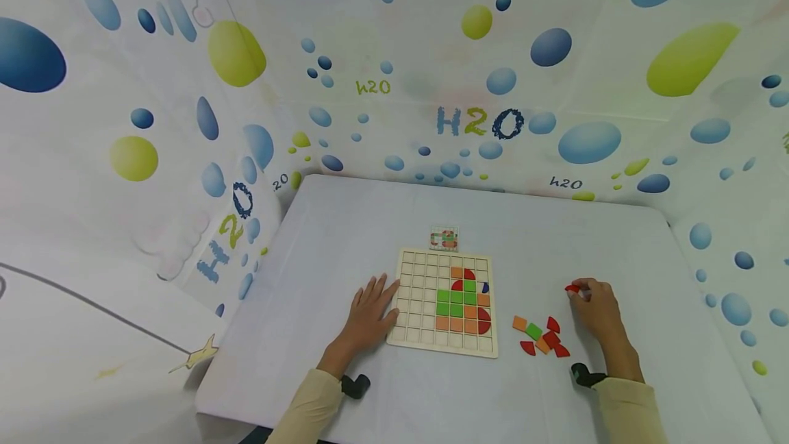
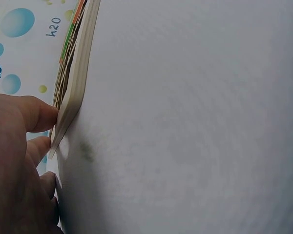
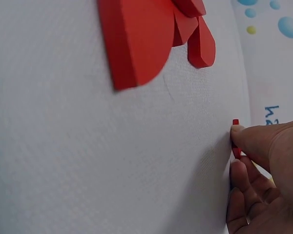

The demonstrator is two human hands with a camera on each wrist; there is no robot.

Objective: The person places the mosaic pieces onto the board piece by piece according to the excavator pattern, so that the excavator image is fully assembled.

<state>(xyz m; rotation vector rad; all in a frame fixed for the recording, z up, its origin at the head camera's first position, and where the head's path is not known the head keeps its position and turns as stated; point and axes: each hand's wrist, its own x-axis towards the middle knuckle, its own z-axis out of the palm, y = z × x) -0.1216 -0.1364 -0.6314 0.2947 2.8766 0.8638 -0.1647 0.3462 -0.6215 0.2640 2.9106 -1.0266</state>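
Note:
A wooden grid board [image 1: 419,300] lies on the table with green, orange and red pieces in its right part and a small blue one near the right edge. My left hand [image 1: 368,321] rests flat with spread fingers at the board's left edge; in the left wrist view the thumb and a finger of that hand [image 2: 14,156] touch the board's side [image 2: 75,83]. To the right, my right hand [image 1: 596,310] pinches a red piece [image 1: 572,288] between thumb and finger. The right wrist view shows this hand [image 3: 268,170] holding the red piece [image 3: 236,138] at the table surface.
Between board and right hand lies a loose group of pieces: red quarter-rounds [image 1: 527,347], orange squares [image 1: 520,323], a green piece [image 1: 533,331]. A small patterned card [image 1: 444,238] is just behind the board. Printed sheeting [image 1: 431,40] stands behind the white table [image 1: 345,225].

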